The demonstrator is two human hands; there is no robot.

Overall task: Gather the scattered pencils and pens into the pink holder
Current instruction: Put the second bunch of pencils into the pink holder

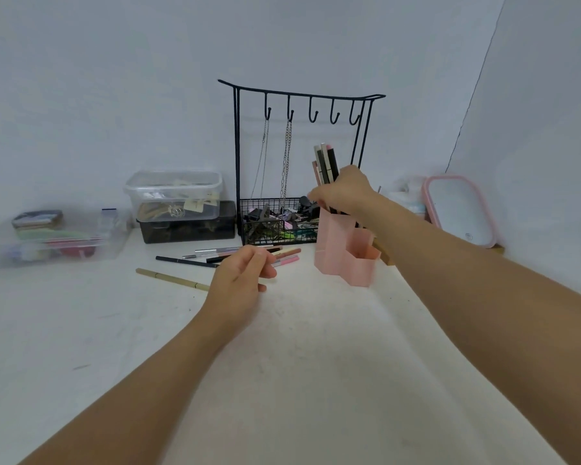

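The pink holder (337,245) stands on the white table, right of centre, with hexagonal compartments of different heights. My right hand (344,193) is closed around a bundle of pens (326,161) held upright, their lower ends inside the holder's tallest compartment. Several pens and pencils (215,255) lie scattered left of the holder, among them a black pencil (185,261) and a tan one (168,278). My left hand (240,273) hovers over this pile with fingers loosely curled; whether it pinches a pen is unclear.
A black wire jewellery stand (237,156) with hooks, chains and a filled basket stands behind the holder. Clear and dark plastic boxes (175,196) sit at the back left, a clear tray (52,245) further left. A pink-framed mirror (460,213) leans at the right.
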